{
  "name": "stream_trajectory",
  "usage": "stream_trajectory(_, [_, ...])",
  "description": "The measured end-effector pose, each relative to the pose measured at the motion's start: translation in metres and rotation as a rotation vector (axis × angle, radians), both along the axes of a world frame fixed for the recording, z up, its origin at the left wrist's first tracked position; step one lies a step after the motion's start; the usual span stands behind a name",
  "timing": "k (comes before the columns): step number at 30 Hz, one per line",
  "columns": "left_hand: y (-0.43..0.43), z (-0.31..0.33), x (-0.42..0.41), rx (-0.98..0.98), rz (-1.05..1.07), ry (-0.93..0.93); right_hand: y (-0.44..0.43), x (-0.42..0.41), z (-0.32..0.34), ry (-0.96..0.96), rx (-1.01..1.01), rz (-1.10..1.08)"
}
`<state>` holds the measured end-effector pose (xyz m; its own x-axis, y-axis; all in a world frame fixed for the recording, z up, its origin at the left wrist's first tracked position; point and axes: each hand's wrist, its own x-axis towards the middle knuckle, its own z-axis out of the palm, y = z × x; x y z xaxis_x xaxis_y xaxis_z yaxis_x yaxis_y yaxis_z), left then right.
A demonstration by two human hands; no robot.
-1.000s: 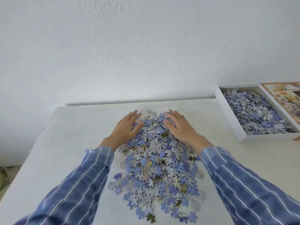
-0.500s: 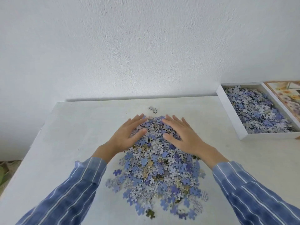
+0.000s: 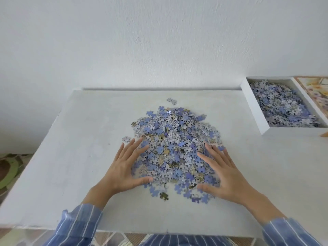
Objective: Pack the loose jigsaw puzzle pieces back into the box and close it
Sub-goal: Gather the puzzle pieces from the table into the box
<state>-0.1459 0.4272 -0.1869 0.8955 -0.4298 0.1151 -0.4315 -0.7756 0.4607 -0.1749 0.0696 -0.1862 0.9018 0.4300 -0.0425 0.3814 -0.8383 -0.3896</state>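
A heap of blue, grey and tan jigsaw pieces (image 3: pixel 174 144) lies in the middle of the white table (image 3: pixel 74 148). My left hand (image 3: pixel 125 167) lies flat with spread fingers against the heap's near left side. My right hand (image 3: pixel 224 172) lies flat with spread fingers against its near right side. Neither hand holds a piece. The white box (image 3: pixel 252 105) stands at the table's back right, open and holding many pieces. A couple of stray pieces (image 3: pixel 172 100) lie beyond the heap, and one stray piece (image 3: pixel 126 139) lies to its left.
The box lid (image 3: pixel 315 91) with a flower picture lies right of the box, cut off by the frame edge. A white wall (image 3: pixel 159 41) rises directly behind the table. Patterned floor (image 3: pixel 8 167) shows past the table's left edge.
Both hands have drawn back from the heap's far side to its near sides. The heap now sits more compact. The view has shifted back, showing the table's near edge.
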Motion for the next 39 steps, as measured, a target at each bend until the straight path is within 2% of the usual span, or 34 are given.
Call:
stream_trajectory(6, [-0.011, 0.001, -0.031, 0.226, -0.072, 0.01, 0.007, -0.017, 0.001, 0.019, -0.125, 0.031])
stream_trajectory(10, [-0.031, -0.001, -0.037, 0.33, -0.033, 0.027, 0.023, -0.016, -0.004, -0.003, -0.171, 0.02])
stream_trajectory(17, [-0.06, -0.001, -0.017, 0.229, 0.108, -0.037, 0.045, 0.007, -0.009, -0.047, -0.041, -0.09])
stream_trajectory(20, [-0.054, 0.005, 0.001, 0.212, 0.091, -0.009, 0.038, 0.023, -0.003, -0.022, 0.013, -0.144])
stream_trajectory(26, [-0.053, 0.016, 0.046, 0.25, -0.005, 0.094, 0.047, 0.058, -0.002, 0.006, -0.052, -0.1])
stream_trajectory(33, [-0.062, 0.006, 0.064, 0.371, -0.079, 0.043, 0.051, 0.067, -0.007, -0.039, -0.074, -0.046])
stream_trajectory(39, [-0.065, 0.002, 0.06, 0.24, -0.091, -0.087, 0.053, 0.07, -0.007, -0.135, 0.022, -0.059])
